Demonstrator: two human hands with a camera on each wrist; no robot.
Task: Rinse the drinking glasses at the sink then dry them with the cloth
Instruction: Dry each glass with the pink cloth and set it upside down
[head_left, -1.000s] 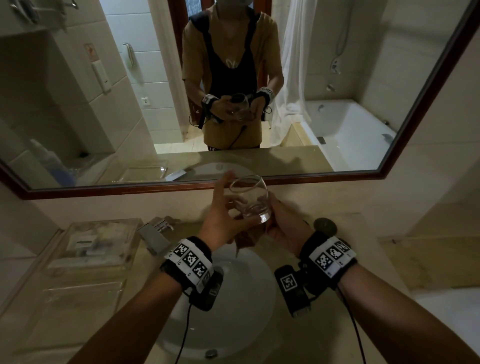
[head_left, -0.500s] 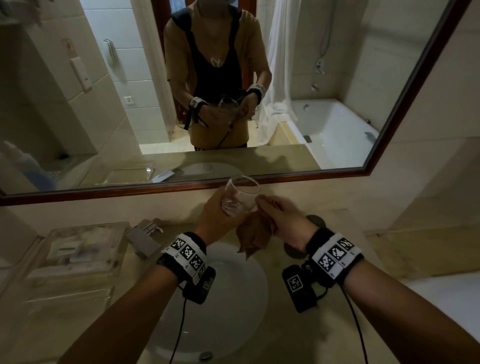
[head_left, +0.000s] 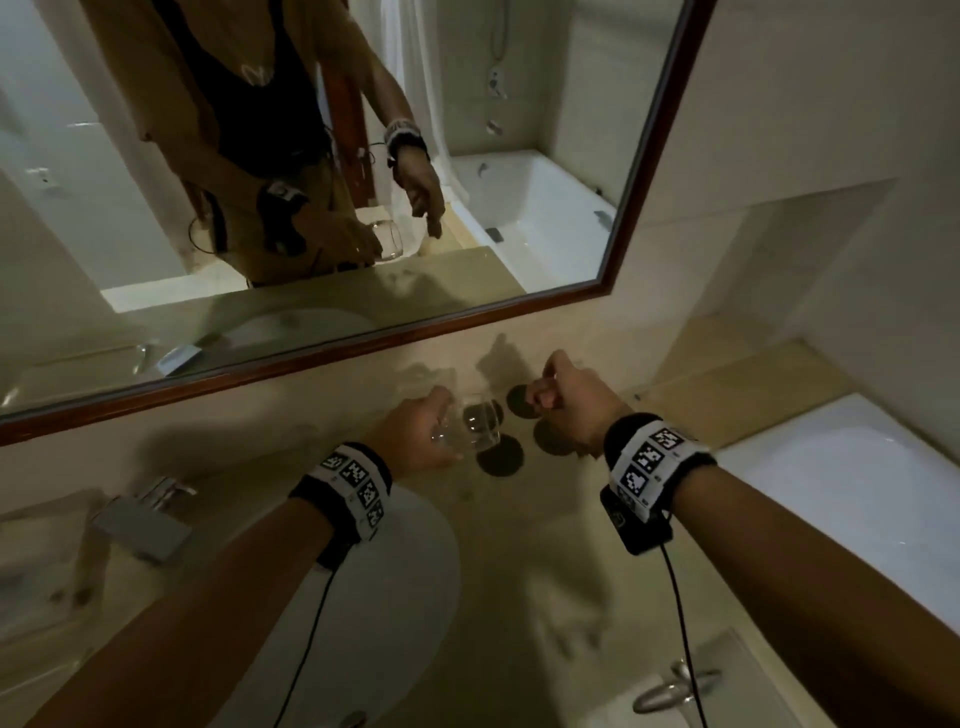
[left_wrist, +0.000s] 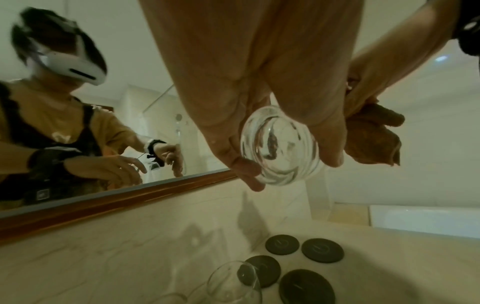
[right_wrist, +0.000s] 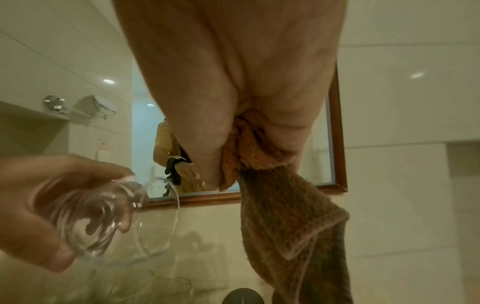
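A clear glass (head_left: 475, 428) is grasped in the left grip (head_left: 415, 434), held above dark coasters (left_wrist: 322, 250) on the surface (head_left: 519, 545); a brown cloth (right_wrist: 291, 216) is clenched in the right grip (head_left: 569, 405), just beside the glass.

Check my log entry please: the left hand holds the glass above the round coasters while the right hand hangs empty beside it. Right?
Not quite. The right hand is not empty: it grips the brown cloth, as the right wrist view shows. The left hand does hold the glass above the coasters.
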